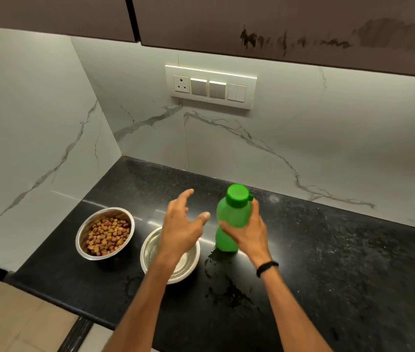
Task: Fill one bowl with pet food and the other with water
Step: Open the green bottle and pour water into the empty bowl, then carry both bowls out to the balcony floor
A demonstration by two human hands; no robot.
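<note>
Head view shows the kibble bowl [105, 233] filled, so the water step is in hand: the right hand [248, 231] clasps the capped green bottle [229, 217] standing beside the steel bowl [150, 252], and the left hand [181, 222], fingers spread, probably must open the cap [237, 196].

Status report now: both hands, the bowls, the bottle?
Right hand grips green bottle, upright, cap on. Left hand open above second bowl. Food bowl filled. Nothing blocking.

Kibble bowl [105, 233] left, second bowl [169, 252] beside it (partly under a hand [181, 228]), bottle [231, 219] right
</note>
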